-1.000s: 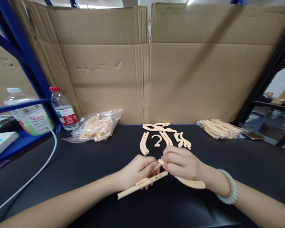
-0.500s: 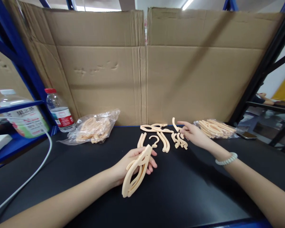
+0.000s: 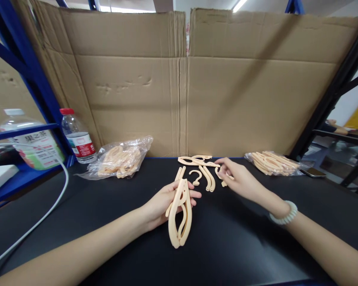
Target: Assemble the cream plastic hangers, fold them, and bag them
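Observation:
My left hand (image 3: 164,200) grips a folded peach plastic hanger (image 3: 180,216) at its upper end; the hanger hangs down toward the black table (image 3: 107,222). My right hand (image 3: 238,178) reaches to a small heap of loose peach hanger parts (image 3: 207,172) at the back middle of the table, with its fingers curled round one small curved piece (image 3: 219,173). A little hook piece (image 3: 196,176) lies among the parts, between my two hands. A pale bead bracelet (image 3: 282,214) circles my right wrist.
A clear bag of peach parts (image 3: 121,159) lies at the back left, another bag (image 3: 273,162) at the back right beside a phone (image 3: 314,172). Two bottles (image 3: 76,137) stand by the blue shelf frame. A white cable (image 3: 38,222) crosses the left. Cardboard (image 3: 185,87) walls the back.
My hands parted: the left kept the joined hanger and turned it to hang downward. The right reached to the parts heap, then drew back a little and closed on a small piece.

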`<action>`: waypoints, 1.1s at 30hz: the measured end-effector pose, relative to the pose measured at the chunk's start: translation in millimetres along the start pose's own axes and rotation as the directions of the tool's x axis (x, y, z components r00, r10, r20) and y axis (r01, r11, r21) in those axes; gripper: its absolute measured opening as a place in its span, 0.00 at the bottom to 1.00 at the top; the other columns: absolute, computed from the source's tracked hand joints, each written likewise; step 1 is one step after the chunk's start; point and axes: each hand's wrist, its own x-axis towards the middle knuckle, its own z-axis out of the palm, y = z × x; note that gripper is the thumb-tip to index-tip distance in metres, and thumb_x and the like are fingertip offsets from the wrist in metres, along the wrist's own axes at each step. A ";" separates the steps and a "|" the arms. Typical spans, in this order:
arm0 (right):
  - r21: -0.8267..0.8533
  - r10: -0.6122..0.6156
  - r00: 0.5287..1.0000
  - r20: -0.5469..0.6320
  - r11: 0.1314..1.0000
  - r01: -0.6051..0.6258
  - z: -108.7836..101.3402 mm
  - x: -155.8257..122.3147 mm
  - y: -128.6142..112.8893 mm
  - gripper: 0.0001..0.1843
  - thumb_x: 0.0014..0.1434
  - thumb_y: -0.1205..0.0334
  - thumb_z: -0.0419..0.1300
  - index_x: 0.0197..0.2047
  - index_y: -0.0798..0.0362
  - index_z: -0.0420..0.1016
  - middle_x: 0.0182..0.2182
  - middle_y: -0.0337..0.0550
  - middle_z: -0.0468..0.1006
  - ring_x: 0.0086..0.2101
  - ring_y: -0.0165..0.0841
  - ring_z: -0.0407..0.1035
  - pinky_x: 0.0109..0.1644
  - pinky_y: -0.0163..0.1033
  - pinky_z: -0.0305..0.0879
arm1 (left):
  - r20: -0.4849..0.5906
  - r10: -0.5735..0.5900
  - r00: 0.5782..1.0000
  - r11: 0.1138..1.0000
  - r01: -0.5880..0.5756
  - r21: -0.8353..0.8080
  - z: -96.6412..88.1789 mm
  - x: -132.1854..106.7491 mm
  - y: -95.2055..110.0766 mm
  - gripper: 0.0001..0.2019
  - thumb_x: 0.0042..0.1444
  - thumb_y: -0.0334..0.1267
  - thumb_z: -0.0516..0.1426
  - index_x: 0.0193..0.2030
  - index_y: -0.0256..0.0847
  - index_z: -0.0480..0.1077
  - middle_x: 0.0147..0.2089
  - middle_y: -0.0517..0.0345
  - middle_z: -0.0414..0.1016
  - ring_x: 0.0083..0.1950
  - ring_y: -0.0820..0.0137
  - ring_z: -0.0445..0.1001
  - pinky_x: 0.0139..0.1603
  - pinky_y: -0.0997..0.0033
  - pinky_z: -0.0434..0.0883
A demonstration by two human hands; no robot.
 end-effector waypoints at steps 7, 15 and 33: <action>0.020 -0.618 0.745 0.251 0.773 0.634 24.2 -28.2 -82.3 0.07 0.65 0.59 0.56 0.42 0.53 0.71 0.41 0.45 0.71 0.42 0.36 0.63 0.49 0.42 0.61 | -0.041 0.034 0.999 0.999 -0.034 -0.003 0.7 -1.1 -0.1 0.08 0.54 0.28 0.59 0.41 0.36 0.73 0.35 0.52 0.79 0.31 0.70 0.77 0.32 0.73 0.73; -0.056 -0.575 0.779 0.251 0.794 0.605 32.5 -31.0 -73.5 0.09 0.65 0.56 0.56 0.39 0.53 0.69 0.39 0.45 0.70 0.42 0.36 0.62 0.46 0.42 0.61 | -0.020 0.052 0.998 0.998 -0.051 0.030 11.4 -7.8 -1.5 0.16 0.57 0.47 0.60 0.40 0.33 0.74 0.35 0.52 0.78 0.36 0.68 0.75 0.42 0.70 0.73; -0.377 -0.458 0.871 0.178 0.786 0.490 43.2 -28.6 -56.7 0.10 0.67 0.67 0.51 0.32 0.54 0.67 0.26 0.38 0.71 0.32 0.34 0.64 0.61 0.57 0.41 | -0.046 0.243 0.969 0.914 -0.212 0.347 8.0 -8.3 -14.4 0.22 0.54 0.57 0.58 0.36 0.36 0.67 0.30 0.57 0.75 0.32 0.68 0.76 0.37 0.66 0.76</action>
